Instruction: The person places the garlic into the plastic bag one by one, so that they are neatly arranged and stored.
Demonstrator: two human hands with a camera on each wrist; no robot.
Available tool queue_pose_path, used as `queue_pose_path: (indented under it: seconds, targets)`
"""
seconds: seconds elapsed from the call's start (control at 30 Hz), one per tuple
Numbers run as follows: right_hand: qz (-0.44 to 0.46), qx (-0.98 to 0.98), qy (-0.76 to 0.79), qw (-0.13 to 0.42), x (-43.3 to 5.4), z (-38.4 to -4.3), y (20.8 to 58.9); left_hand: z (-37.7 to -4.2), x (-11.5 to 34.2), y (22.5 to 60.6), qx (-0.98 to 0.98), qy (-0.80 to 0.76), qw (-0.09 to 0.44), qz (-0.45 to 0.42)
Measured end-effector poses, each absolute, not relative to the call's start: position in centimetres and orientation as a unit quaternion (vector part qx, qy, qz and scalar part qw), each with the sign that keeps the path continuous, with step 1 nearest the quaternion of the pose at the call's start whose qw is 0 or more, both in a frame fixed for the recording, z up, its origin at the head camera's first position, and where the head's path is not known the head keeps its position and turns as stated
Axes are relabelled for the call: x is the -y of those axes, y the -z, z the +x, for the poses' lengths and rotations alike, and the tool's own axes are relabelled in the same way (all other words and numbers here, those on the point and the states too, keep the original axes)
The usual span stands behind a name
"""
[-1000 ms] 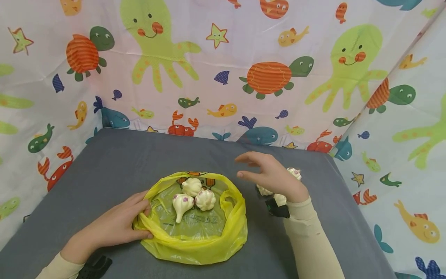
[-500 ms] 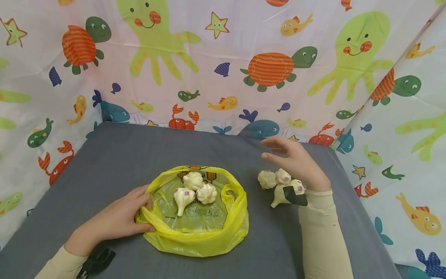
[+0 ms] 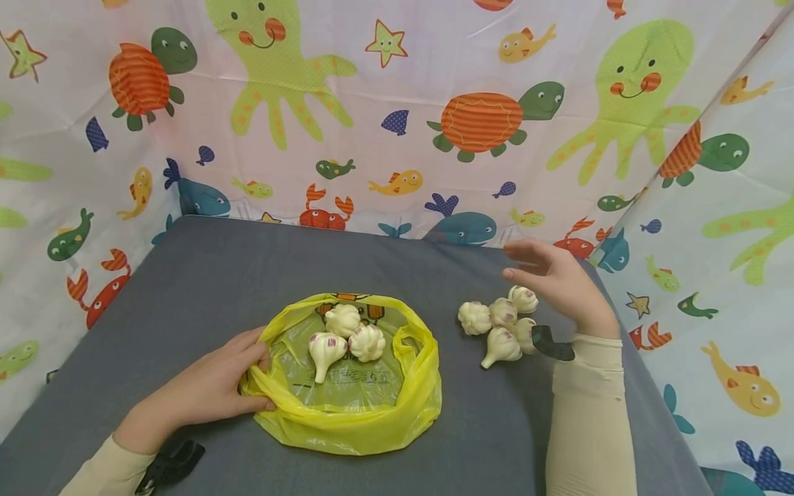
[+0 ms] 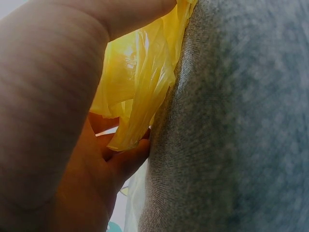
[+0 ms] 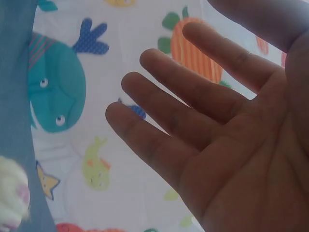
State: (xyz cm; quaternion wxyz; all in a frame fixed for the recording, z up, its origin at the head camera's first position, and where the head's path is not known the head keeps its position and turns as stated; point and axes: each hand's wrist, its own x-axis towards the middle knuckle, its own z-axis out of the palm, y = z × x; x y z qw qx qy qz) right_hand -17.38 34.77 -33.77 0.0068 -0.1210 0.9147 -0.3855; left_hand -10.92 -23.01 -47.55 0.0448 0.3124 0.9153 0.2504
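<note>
A yellow plastic bag [image 3: 347, 434] lies with its mouth spread wide on the grey table. Inside it sit three garlic bulbs [image 3: 327, 350], close together. My left hand [image 3: 192, 389] grips the bag's left rim, thumb toward the front; the left wrist view has the bag's crumpled plastic [image 4: 140, 72] between thumb and fingers. To the right of the bag, several more garlic bulbs [image 3: 502, 346] lie in a cluster. Above and just right of that cluster is my right hand [image 3: 561, 286], holding nothing. Its fingers [image 5: 169, 113] are spread and nearly straight in the right wrist view.
A white curtain [image 3: 366, 148] printed with sea animals stands behind the table and along both sides. The grey tabletop [image 3: 298, 265] extends behind the bag. Black wrist straps [image 3: 552, 344] are worn on both arms.
My right hand has moved right, away from the bag and past the loose garlic, uncovering the cluster. The left hand keeps its hold on the bag. The head view has tilted slightly down.
</note>
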Motion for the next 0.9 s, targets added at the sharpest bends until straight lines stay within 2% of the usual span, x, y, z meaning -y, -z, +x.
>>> queue_pose_path:
  seconds: [0.4, 0.9]
  targets:
    - [-0.079, -0.913, 0.400, 0.024, -38.1, -17.8, 35.3, -11.1, 23.2, 48.0, -0.914, -0.250, 0.042, 0.317]
    - [-0.032, -0.903, 0.420, 0.086, -40.9, -18.2, 38.3, -11.0, 23.0, 47.7, -0.915, -0.252, 0.048, 0.311]
